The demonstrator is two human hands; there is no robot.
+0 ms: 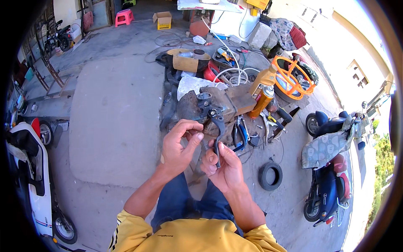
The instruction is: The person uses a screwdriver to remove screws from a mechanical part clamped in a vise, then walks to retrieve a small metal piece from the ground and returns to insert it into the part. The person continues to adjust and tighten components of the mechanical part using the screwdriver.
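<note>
My right hand (225,168) grips the lower end of a dark curved lever (219,127) between thumb and fingers. The lever stands upright, its wider end with a round fitting toward the top. Just left of it, my left hand (179,148) is closed, thumb and forefinger brought together near the lever's side. Whatever lies between those fingertips, if anything, is too small to make out. Behind the lever sits a worn metal block like a bench vise (228,101), partly hidden by it. Blue-handled pliers (241,133) hang beside the vise.
An orange spray can (261,102) and a tan bottle (263,80) stand right of the vise. Farther back are a cut-open container (185,63) and an orange wheel rim (289,80). A small tyre (270,176) lies on the floor at right. Scooters (325,193) flank both sides.
</note>
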